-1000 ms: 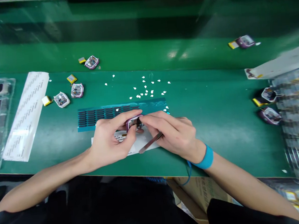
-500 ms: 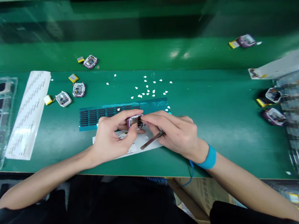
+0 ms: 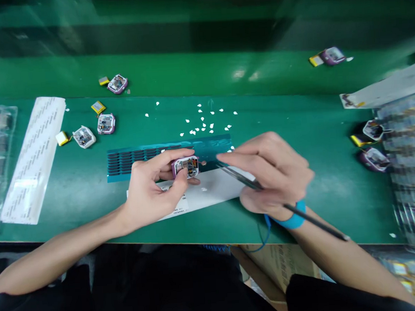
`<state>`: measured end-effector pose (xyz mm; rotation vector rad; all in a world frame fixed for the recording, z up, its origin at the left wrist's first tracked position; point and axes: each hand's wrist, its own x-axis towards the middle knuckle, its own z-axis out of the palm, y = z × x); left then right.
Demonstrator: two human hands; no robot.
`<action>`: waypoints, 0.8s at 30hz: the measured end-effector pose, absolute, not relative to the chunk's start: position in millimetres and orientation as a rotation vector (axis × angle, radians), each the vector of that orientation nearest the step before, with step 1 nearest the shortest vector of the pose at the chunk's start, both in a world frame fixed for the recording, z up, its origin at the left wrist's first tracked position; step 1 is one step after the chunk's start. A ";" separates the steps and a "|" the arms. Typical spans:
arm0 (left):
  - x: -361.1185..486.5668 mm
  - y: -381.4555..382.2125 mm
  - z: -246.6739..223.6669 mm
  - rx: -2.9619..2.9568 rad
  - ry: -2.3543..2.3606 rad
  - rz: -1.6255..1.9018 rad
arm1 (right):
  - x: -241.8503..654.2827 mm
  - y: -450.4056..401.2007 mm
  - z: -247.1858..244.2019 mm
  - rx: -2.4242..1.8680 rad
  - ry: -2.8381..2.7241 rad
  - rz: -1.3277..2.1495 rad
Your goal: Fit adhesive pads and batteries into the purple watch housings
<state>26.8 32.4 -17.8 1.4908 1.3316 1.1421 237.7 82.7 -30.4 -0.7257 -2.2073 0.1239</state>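
Likely an electronics workshop: opened devices [image 3: 84,137], batteries [image 3: 98,107]

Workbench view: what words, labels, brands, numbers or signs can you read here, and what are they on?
No text reads clearly enough to quote.
White strip at far left: repeated print, too small to read.
White strip partly under the left hand: print, too blurred to read.
Cardboard at the bottom: dark characters, too blurred to read.

Open purple case [image 3: 193,162], circuitry [image 3: 193,169] exposed, in left fingers [image 3: 173,155]; slanting dark tweezers [image 3: 242,178], apparently parted, in right fingers [image 3: 241,159].
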 end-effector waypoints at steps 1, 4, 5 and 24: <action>26.8 32.4 -17.2 1.488 1.329 1.141 | 239.4 83.8 -28.5 -0.732 -2.062 0.091; 26.7 32.3 -16.5 1.475 1.320 1.117 | 238.6 86.3 -26.6 -0.861 -1.913 0.318; 26.6 32.2 -16.7 1.469 1.313 1.103 | 236.8 86.9 -27.3 -0.839 -1.902 0.420; 26.5 29.5 -17.7 1.396 1.211 1.103 | 232.7 85.2 -30.4 -0.587 -2.064 0.614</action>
